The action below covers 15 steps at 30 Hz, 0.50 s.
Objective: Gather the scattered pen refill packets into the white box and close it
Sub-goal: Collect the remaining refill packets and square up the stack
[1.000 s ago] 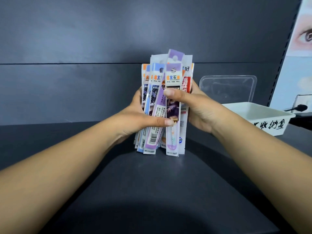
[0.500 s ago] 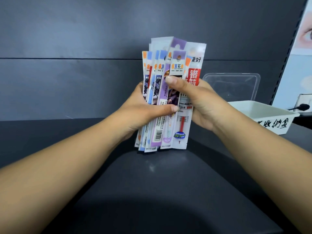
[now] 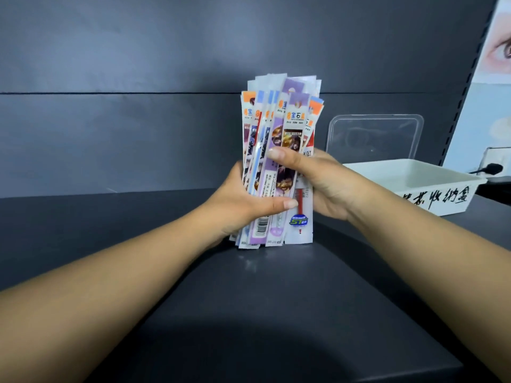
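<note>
- Both hands grasp one upright bundle of pen refill packets (image 3: 279,161) at the middle of the head view, above the dark tabletop (image 3: 249,313).
- Left hand (image 3: 243,201) wraps the bundle from its left side; the thumb lies across the front of the lower packets, its tip pointing right and almost reaching the red-refill packet.
- Right hand (image 3: 323,181) wraps the bundle from its right side; the thumb lies across the front higher up, pointing left, over a purple packet with a printed figure.
- Fingers of both hands curl behind the bundle and are mostly hidden by it.
- Bundle stands nearly vertical, fanned a little, with tops at uneven heights; orange, blue and purple header strips show at the top.
- Lower ends of the packets sit close to the tabletop, roughly level with one another; whether they touch it cannot be told.
- One packet at the front right shows a red refill (image 3: 300,208) and a blue-green round label near its bottom.
- White box (image 3: 414,183) stands open on the tabletop to the right of the hands, behind the right forearm, with black handwritten characters on its front wall.
- Clear plastic lid (image 3: 374,136) stands tilted behind the box, leaning toward the dark wall panel (image 3: 138,78).
- Poster with a printed eye (image 3: 495,64) fills the far right edge, with a small black plug just beyond the box.
</note>
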Available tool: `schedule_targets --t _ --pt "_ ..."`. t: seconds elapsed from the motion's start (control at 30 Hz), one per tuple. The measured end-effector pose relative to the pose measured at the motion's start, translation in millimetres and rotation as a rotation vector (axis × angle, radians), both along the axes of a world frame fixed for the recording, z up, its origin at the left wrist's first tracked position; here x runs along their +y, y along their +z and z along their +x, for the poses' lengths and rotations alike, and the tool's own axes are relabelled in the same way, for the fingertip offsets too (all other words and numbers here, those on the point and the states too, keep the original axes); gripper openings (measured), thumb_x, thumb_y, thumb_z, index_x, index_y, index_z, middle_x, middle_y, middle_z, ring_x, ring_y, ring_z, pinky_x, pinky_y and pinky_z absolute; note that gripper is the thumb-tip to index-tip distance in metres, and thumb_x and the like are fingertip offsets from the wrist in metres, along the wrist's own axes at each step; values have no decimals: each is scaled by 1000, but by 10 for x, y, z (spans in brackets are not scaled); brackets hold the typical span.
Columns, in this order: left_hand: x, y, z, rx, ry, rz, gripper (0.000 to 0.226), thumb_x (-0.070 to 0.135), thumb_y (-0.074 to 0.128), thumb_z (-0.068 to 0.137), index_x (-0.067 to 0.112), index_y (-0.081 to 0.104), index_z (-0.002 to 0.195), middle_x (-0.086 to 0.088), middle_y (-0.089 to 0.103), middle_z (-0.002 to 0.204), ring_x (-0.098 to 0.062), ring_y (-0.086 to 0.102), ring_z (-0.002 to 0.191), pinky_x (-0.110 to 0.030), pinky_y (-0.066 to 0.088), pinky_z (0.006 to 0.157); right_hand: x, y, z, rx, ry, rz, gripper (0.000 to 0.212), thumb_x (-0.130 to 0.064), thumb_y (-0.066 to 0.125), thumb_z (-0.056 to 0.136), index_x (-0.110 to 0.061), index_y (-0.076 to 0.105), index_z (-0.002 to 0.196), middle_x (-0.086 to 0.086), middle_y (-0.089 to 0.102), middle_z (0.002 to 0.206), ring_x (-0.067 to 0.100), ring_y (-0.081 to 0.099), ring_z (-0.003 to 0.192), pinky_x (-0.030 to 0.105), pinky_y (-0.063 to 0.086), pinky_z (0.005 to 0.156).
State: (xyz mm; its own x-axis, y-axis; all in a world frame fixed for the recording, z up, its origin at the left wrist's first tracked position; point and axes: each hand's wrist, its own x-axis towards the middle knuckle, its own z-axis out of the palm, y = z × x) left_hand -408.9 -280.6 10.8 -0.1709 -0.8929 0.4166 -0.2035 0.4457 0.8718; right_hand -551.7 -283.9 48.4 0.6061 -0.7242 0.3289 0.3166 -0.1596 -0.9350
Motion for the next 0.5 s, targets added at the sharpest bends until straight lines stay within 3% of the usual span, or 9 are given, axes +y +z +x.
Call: schedule_targets --t 0.27,0.43,0.5 --pt "1 -141 -61 52 -35 52 106 35 86 44 18 33 134 -8 59 125 -20 60 113 -44 50 92 -25 -119 25 129 27 77 31 -19 71 67 -18 64 97 4 73 86 17 70 78 36 58 73" --pt "78 -51 -136 43 -139 10 66 15 73 61 14 48 123 -9 66 114 -18 65 103 -31 54 85 13 -4 -17 102 -76 20 22 -20 73 65 -16 66 86 3 73 73 16 71 68 29 58 64" --pt "91 -7 -172 40 -187 20 68 20 76 60 12 49 123 -10 66 114 -19 65 104 -32 53 87 34 62 -52 75 -116 24 25 -23 69 60 -15 64 83 3 73 68 15 70 63 27 58 60"
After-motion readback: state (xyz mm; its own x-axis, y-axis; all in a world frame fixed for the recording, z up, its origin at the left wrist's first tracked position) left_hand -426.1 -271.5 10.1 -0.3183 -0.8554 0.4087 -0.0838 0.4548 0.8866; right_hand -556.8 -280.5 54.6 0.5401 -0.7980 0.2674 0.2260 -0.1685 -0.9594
